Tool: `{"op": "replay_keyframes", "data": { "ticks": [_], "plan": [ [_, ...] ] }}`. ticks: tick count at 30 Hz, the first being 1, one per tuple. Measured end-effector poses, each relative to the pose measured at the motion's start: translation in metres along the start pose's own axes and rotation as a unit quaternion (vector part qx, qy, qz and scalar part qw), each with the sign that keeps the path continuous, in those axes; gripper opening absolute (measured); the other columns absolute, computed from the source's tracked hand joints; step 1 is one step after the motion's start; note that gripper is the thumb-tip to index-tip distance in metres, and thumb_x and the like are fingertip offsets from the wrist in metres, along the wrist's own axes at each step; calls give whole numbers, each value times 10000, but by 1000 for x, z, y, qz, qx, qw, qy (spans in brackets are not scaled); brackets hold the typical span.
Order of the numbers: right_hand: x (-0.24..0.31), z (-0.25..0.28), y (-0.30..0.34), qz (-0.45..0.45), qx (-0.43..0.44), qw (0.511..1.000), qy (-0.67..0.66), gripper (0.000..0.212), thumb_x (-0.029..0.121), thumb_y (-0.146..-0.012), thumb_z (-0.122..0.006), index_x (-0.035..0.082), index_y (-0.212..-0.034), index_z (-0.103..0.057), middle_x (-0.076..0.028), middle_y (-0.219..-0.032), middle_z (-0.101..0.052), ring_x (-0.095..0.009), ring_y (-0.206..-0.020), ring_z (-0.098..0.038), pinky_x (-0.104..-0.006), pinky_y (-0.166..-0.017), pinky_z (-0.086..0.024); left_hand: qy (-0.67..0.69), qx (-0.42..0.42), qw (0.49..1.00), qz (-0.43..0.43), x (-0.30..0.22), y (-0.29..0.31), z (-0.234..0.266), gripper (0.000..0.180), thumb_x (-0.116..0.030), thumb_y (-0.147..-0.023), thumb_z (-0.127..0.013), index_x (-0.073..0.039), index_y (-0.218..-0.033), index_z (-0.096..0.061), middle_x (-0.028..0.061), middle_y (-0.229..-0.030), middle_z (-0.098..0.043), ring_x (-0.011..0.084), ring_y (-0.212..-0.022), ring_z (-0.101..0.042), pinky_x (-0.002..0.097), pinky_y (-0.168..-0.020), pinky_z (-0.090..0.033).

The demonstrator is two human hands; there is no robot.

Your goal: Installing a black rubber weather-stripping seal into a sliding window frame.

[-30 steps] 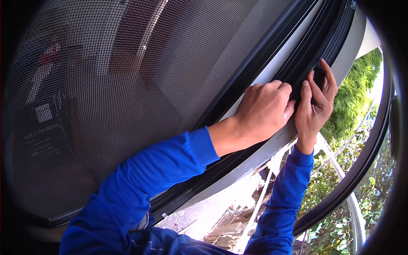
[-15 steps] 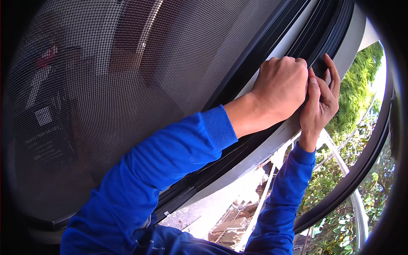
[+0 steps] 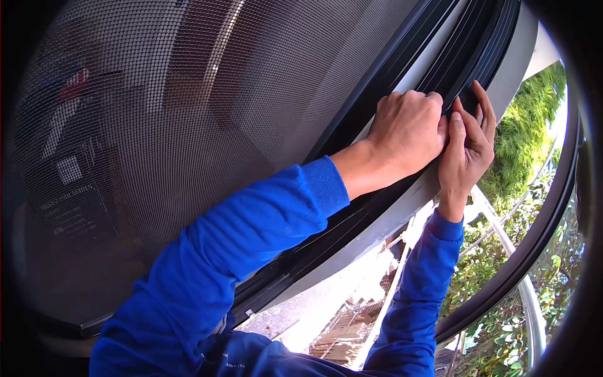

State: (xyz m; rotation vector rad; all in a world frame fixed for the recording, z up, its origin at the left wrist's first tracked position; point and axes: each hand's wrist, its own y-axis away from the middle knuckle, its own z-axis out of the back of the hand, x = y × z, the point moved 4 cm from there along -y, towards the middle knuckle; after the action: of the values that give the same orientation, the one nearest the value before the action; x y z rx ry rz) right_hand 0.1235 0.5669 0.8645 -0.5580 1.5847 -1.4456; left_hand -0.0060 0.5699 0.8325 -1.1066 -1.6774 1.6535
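My left hand [image 3: 405, 132] is curled into a fist against the black grooved window frame [image 3: 455, 60]. Whatever its fingers grip is hidden behind the knuckles. Right beside it, my right hand [image 3: 466, 151] has its thumb and index finger pinched together at the frame's outer side, with other fingers raised. I cannot make out what lies in that pinch. A black mesh screen panel [image 3: 207, 138] fills the left side, its dark edge running just past my left wrist. Both forearms are in blue sleeves.
Past the frame runs a pale sill [image 3: 509, 69]. Outside are green foliage [image 3: 527, 132], leafy plants and a sunlit area with stacked slats [image 3: 342, 333]. A dark curved window edge [image 3: 534, 251] bounds the right. Behind the mesh, a dark box with a white label [image 3: 69, 169] shows.
Both hands have shifted slightly left along with the view, the left one also a little downward. Their grips look much the same.
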Motion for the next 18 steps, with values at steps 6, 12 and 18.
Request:
{"op": "replay_keyframes", "data": {
  "ticks": [6, 12, 18],
  "plan": [
    [6, -2, -1, 29, -11, 999, 36, 366, 63, -905, -612, -3, -1262, -653, -189, -1518, -399, -332, -1397, -391, -425, -1133, -327, 18, 35, 998, 41, 3, 25, 4, 233, -170, -826, -685, 25, -713, -627, 215, -615, -620, 386, -578, -641, 469, -550, -502],
    [4, -4, -7, 0, 55, 984, 170, 444, 241, -955, -610, 48, -1353, -594, -180, -1605, -264, -357, -1458, -266, -438, -1178, -212, 18, 22, 999, 38, 5, 38, 9, 235, -157, -826, -694, 17, -690, -613, 197, -606, -617, 375, -546, -628, 455, -525, -488],
    [-2, -5, -17, -36, 34, 984, 169, 457, 332, -978, -577, 40, -1328, -613, -183, -1616, -234, -361, -1461, -240, -427, -1181, -207, 33, 22, 999, 31, 4, 45, 7, 249, -142, -832, -696, 6, -666, -584, 188, -594, -601, 368, -533, -611, 455, -505, -465]
  ]
}}
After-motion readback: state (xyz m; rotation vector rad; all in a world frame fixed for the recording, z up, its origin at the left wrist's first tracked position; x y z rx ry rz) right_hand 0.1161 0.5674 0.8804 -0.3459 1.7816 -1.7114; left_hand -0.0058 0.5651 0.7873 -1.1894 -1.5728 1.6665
